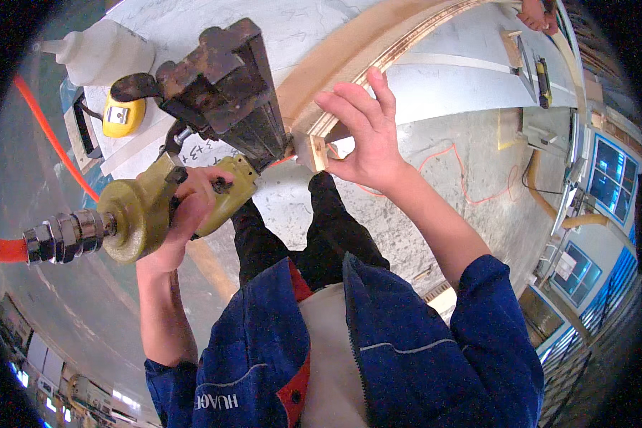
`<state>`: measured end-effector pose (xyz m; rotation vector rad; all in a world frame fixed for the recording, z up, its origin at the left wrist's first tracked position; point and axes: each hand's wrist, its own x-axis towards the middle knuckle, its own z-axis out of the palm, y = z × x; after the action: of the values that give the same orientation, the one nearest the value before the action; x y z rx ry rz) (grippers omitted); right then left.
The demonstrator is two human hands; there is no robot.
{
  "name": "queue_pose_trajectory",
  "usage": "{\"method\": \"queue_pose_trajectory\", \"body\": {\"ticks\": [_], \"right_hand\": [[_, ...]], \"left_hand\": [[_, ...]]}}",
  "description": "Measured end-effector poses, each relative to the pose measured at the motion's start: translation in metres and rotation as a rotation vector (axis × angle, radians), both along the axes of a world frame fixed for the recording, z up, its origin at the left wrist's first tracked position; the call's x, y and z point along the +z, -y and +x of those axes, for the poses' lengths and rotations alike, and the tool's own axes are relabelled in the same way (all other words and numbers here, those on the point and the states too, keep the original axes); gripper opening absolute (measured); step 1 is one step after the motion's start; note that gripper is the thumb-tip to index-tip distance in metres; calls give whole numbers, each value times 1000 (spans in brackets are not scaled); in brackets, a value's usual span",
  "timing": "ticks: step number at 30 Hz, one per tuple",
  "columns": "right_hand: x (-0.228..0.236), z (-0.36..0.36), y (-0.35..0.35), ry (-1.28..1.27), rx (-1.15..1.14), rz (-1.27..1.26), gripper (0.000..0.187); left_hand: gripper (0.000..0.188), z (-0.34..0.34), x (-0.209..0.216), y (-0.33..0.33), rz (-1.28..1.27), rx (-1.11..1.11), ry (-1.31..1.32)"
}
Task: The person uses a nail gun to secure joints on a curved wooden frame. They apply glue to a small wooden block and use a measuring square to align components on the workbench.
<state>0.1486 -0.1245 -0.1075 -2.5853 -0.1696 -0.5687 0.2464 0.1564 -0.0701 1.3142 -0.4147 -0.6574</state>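
Observation:
My left hand (196,200) is wrapped round the handle of an olive-green air nail gun (132,221), whose dark, worn magazine (228,100) points up and away. The nose of the gun sits close to the end of a curved wooden piece (357,50) with a layered edge; whether they touch I cannot tell. My right hand (367,135) grips that same end, thumb against the small end block (315,152) and fingers along the layered edge. An orange air hose (3,247) joins the gun through a metal coupling (68,235).
On the white worktable (449,93) at left are a white squeeze bottle (107,53) and a yellow tape measure (123,116). A black-and-yellow cutter (543,82) lies far right. Another person's hand (538,16) is at the far end of the curved piece. Orange hose (453,150) trails over the floor.

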Motion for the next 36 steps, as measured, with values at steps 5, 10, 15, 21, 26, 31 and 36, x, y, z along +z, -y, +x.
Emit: {"method": "queue_pose_trajectory", "body": {"ticks": [5,10,15,21,26,31,36], "right_hand": [[-6,-1,0,14,1,27,82],[-3,-2,0,1,9,26,84],[-2,-1,0,0,20,23,85],[0,-2,0,-10,17,34,84],[-2,-2,0,4,14,34,83],[-1,-4,0,-17,20,51,82],[2,-3,0,-15,19,43,81]], "left_hand": [[31,1,0,2,45,-25,61],[14,4,2,-3,45,-33,34],[16,7,1,-6,42,-69,23],[18,8,7,-1,44,-36,28],[19,9,3,0,-23,-40,35],[15,11,1,-4,89,-71,91],[13,11,2,-8,204,-100,154]]}}
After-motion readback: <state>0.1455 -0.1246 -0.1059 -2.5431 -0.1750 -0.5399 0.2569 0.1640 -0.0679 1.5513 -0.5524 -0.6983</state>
